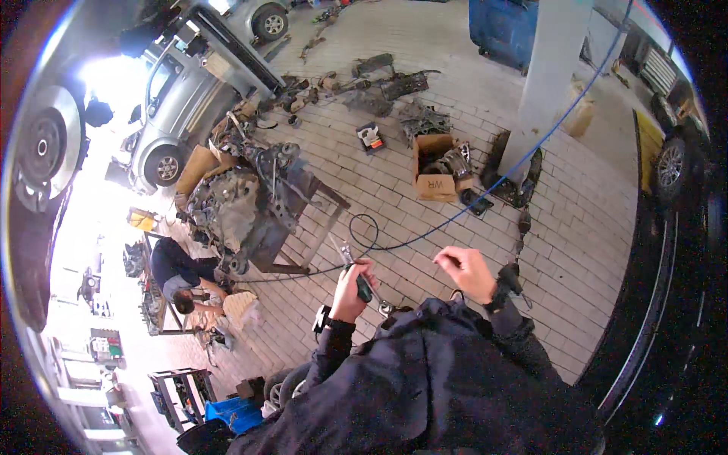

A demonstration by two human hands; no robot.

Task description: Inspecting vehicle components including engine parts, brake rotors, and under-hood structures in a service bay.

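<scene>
My left hand (351,294) grips hand tools: a dark green handle (364,289) and a chrome wrench (384,308), with more metal poking up above my fist. Their exact kinds are hard to make out. To the right, my right hand (464,271) is raised over the paving, fingers loosely bent, holding nothing that shows. A dark jacket covers my body below both hands. Beyond my left hand, a large greasy gearbox-like assembly (220,208) lies on a metal stand (307,258).
A bent-over co-worker (178,273) is at left. Ahead lie a blue hose (425,240), a cardboard box of parts (433,187) and scattered greasy components (421,121). A white pillar (541,87) stands beyond; dark car bodywork (641,318) borders my right. A silver vehicle (174,114) is behind the stand.
</scene>
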